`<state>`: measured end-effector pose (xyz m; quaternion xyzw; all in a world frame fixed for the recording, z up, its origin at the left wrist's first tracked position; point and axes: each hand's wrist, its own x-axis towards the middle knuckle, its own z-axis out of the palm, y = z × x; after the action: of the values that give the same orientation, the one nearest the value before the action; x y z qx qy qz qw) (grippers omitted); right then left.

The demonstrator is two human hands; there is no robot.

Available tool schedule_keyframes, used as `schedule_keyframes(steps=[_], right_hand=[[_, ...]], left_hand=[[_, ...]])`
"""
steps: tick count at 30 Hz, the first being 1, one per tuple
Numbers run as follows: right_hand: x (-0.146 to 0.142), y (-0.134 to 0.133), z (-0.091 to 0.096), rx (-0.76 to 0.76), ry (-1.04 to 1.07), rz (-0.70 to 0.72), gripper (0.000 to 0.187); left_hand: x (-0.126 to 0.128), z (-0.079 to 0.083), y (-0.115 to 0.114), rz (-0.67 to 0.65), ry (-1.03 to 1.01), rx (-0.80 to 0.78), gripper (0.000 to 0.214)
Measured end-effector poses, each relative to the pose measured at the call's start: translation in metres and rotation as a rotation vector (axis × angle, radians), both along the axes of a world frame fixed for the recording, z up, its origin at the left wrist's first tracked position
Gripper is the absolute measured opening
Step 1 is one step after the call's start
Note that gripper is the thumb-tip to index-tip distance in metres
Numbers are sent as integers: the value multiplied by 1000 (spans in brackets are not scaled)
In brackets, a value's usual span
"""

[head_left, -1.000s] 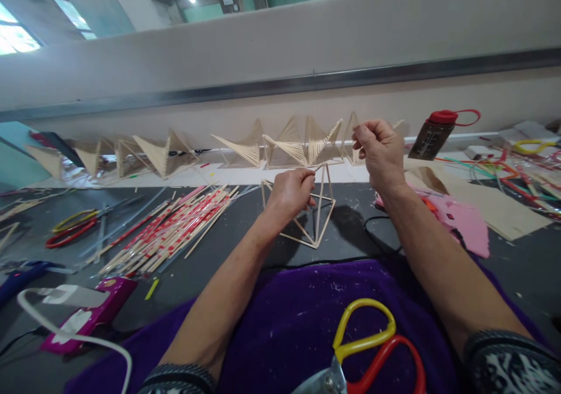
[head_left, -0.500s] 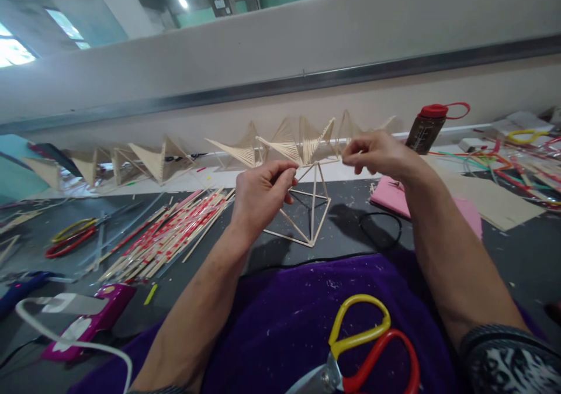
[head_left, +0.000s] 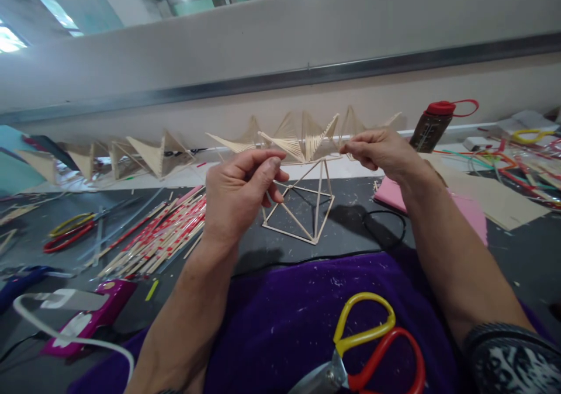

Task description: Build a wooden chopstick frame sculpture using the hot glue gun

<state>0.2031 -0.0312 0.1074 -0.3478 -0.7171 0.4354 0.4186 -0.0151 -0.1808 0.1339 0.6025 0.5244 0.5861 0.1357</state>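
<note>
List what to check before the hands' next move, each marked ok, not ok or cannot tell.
1. Stick frame standing on the dark tabletop: ok.
2. Right hand apart from the frame: ok.
3. Left hand clear of the frame: cannot tell; its fingers overlap it in view.
4. Anything in either grip: cannot tell; too fine to see.
5. Near scissors away from the frame: ok.
6. Purple cloth clean: not ok; pale specks.
</note>
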Motion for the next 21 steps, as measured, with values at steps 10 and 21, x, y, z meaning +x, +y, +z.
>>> schedule_keyframes(steps=[10, 21], right_hand=[[1, -6, 8, 100, 230, 20, 18], [-3, -12, 16, 147, 97, 15, 22]], left_hand=[[11, -5, 16, -90, -16, -54, 25], [58, 12, 81, -472, 20, -452, 26]])
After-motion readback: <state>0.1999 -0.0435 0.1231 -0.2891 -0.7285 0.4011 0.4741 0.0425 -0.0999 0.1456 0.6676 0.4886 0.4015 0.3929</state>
